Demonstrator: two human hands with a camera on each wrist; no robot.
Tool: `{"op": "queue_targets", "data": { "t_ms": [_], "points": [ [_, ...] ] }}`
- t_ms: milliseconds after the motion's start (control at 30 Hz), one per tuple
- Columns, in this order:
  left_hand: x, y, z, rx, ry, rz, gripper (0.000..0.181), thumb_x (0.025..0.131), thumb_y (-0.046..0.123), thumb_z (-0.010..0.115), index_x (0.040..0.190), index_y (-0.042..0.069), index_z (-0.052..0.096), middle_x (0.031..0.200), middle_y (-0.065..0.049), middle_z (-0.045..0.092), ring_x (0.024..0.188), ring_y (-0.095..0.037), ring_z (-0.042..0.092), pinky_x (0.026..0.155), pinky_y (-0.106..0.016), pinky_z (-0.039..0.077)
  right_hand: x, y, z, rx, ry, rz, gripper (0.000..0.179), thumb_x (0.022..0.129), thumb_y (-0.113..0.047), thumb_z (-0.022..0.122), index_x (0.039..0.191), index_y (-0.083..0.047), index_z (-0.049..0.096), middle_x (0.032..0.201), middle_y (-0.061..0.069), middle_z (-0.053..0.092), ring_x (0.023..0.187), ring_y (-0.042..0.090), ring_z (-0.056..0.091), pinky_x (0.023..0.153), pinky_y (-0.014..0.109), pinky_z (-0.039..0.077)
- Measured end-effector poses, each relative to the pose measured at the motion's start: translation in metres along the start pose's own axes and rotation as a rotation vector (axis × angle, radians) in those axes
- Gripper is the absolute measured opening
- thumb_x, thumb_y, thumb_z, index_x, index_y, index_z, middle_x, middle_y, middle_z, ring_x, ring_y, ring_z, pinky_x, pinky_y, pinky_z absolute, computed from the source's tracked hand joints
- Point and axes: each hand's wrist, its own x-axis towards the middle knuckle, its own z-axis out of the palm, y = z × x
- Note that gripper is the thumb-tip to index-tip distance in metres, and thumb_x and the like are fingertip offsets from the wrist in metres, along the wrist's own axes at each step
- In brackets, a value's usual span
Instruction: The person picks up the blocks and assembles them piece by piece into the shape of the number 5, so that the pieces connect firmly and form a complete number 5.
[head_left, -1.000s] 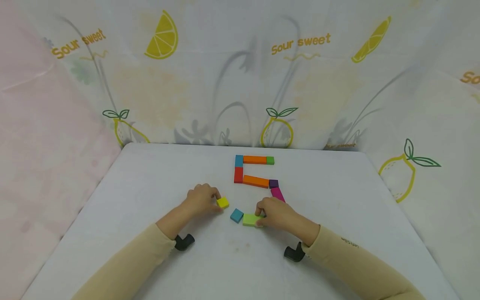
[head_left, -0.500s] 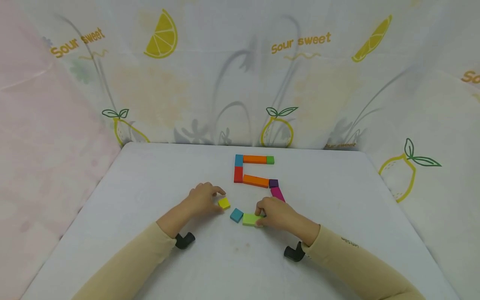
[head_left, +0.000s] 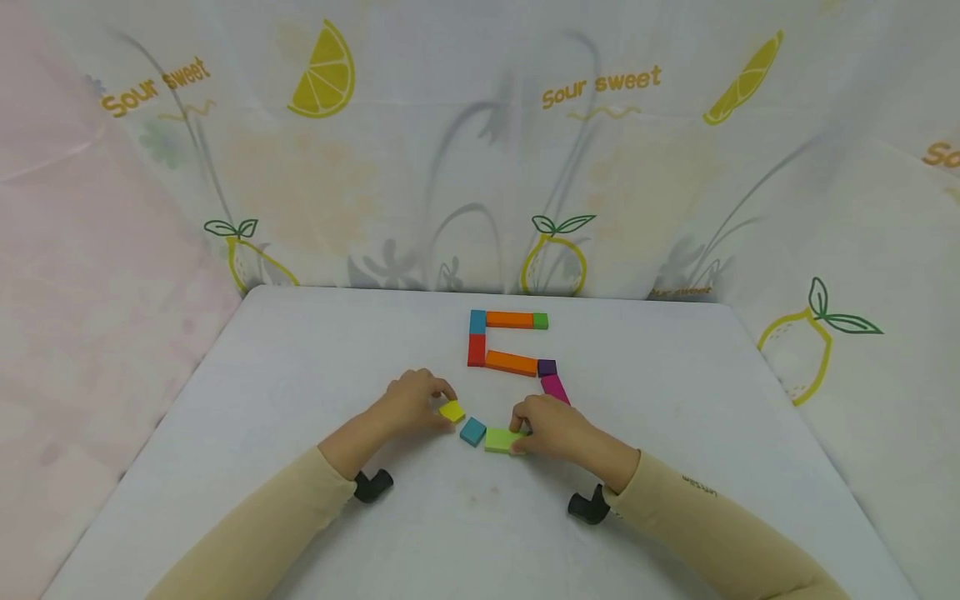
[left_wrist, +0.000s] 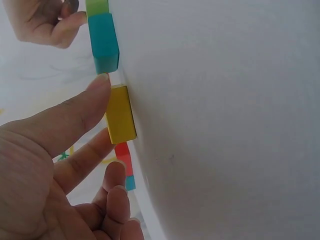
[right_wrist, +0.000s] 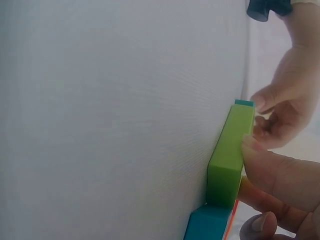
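My left hand [head_left: 412, 402] pinches a small yellow block [head_left: 452, 412] between thumb and index finger; the left wrist view shows the thumb on one side of the yellow block [left_wrist: 120, 114]. Just right of it lies a small teal block [head_left: 473, 432], whose corner is at the end of a longer light green block [head_left: 501, 440]. My right hand [head_left: 558, 427] grips the light green block by its right part, thumb and finger on its long sides. In the right wrist view another blue block [right_wrist: 207, 222] meets the green block's near end, mostly hidden by the hand in the head view.
Behind the hands, a line of blocks lies on the white table [head_left: 300, 333]: green [head_left: 540, 321], orange [head_left: 510, 319], blue [head_left: 477, 322], red [head_left: 477, 350], another orange block [head_left: 512, 363], purple [head_left: 547, 367] and magenta [head_left: 555, 389]. A printed cloth hangs behind.
My left hand has shifted right with the yellow block, closer to the teal block; its index finger lifted off the block, then came back onto it. The right hand stays on the green block.
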Motion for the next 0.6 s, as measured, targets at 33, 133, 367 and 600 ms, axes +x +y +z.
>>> {"op": "queue_targets", "data": {
  "t_ms": [33,133,367,600],
  "points": [
    [0.0002,0.0002,0.0005,0.002,0.002,0.001,0.038,0.079,0.033,0.086,0.113,0.023,0.074,0.109,-0.005,0.061,0.105,-0.025,0.051,0.089,-0.044,0.042,0.0000,-0.0002,-0.0001,0.001,0.000,0.000,0.016,0.082,-0.021,0.084,0.092,-0.014,0.074,0.089,-0.003,0.062,0.082,0.016,0.054,0.076,0.033,0.051],
    [0.0010,0.0015,0.0015,-0.001,0.003,0.003,0.038,0.078,0.033,0.087,0.113,0.023,0.074,0.108,-0.004,0.061,0.105,-0.024,0.051,0.088,-0.044,0.043,0.0004,-0.0002,-0.0004,0.004,-0.002,0.004,0.017,0.082,-0.021,0.084,0.093,-0.014,0.074,0.089,-0.003,0.062,0.082,0.016,0.054,0.076,0.033,0.051],
    [0.0024,0.0032,0.0035,-0.004,-0.001,0.010,0.038,0.078,0.033,0.087,0.113,0.023,0.074,0.107,-0.003,0.061,0.104,-0.023,0.051,0.088,-0.044,0.044,0.0001,-0.0002,0.0000,0.000,-0.006,0.001,0.017,0.082,-0.021,0.084,0.093,-0.014,0.074,0.089,-0.003,0.063,0.083,0.016,0.054,0.078,0.034,0.051],
    [0.0024,0.0049,0.0036,-0.012,-0.002,0.011,0.038,0.078,0.033,0.087,0.112,0.023,0.074,0.108,-0.003,0.061,0.105,-0.023,0.051,0.089,-0.045,0.045,0.0000,0.0001,0.0005,-0.002,-0.001,-0.003,0.016,0.082,-0.021,0.084,0.093,-0.013,0.074,0.089,-0.003,0.063,0.083,0.016,0.054,0.079,0.034,0.051]
  ]
}}
